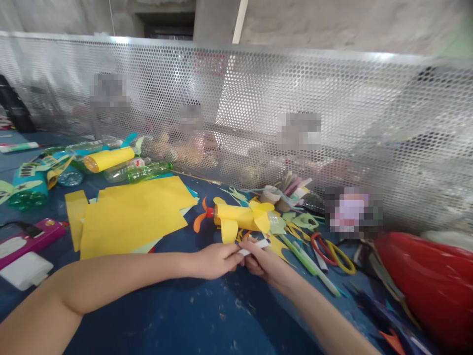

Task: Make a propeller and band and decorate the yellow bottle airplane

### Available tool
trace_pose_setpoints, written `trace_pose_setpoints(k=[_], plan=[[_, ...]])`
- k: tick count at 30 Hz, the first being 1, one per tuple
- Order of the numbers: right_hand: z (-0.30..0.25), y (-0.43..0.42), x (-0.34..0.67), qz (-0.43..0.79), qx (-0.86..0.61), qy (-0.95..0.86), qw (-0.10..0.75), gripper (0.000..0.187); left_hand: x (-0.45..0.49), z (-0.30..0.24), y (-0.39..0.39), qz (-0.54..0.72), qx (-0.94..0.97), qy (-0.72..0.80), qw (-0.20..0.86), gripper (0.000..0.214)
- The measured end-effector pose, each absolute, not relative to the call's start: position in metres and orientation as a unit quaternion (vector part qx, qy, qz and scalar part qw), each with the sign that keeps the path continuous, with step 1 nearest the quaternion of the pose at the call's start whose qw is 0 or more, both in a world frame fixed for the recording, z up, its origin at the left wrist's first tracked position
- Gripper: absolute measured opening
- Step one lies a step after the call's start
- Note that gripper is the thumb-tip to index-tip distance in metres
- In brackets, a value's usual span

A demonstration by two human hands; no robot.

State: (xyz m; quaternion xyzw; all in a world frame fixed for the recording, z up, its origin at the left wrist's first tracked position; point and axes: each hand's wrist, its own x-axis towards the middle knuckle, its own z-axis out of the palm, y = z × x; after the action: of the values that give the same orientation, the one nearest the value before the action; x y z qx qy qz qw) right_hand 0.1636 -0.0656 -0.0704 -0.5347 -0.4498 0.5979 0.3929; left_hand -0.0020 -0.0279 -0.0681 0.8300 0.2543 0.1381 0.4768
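Observation:
Between my two hands is a small white strip (261,245), possibly paper; its exact kind is hard to make out. My left hand (219,260) pinches one end with closed fingers. The fingers of my right hand (263,261) are closed on it too, and the fingertips of both hands meet. Just beyond them lies a plastic bottle wrapped in yellow paper (236,217), with yellow paper wings and an orange propeller (200,215) at its red cap. To the left is a stack of yellow paper sheets (136,212).
A perforated metal screen (236,108) runs behind the table. Several bottles, one a green bottle (150,171), lie at the back left. A magenta power strip (35,241) holds a white adapter (26,270). Yellow-handled scissors (342,259) and a shiny red object (424,281) are on the right.

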Motion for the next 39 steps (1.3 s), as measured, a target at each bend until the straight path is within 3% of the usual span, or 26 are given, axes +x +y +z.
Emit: trace_pose_setpoints(k=[8, 15, 27, 33, 39], plan=[[-0.017, -0.027, 0.16, 0.527, -0.568, -0.599, 0.201, 0.023, 0.001, -0.076, -0.033, 0.243, 0.752, 0.281, 0.544, 0.029], [-0.022, -0.025, 0.171, 0.561, -0.518, -0.623, 0.168, 0.027, -0.003, -0.077, -0.032, 0.22, 0.762, 0.259, 0.551, 0.028], [-0.041, -0.07, 0.174, 0.553, -0.525, -0.57, 0.307, 0.034, -0.006, -0.071, -0.036, 0.205, 0.851, 0.235, 0.423, 0.023], [-0.069, -0.078, 0.172, 0.58, -0.475, -0.514, 0.417, 0.035, -0.008, -0.067, -0.032, 0.175, 0.867, 0.211, 0.416, 0.026], [-0.072, -0.081, 0.169, 0.575, -0.469, -0.511, 0.434, 0.033, -0.008, -0.063, -0.026, 0.175, 0.859, 0.193, 0.44, 0.031]])
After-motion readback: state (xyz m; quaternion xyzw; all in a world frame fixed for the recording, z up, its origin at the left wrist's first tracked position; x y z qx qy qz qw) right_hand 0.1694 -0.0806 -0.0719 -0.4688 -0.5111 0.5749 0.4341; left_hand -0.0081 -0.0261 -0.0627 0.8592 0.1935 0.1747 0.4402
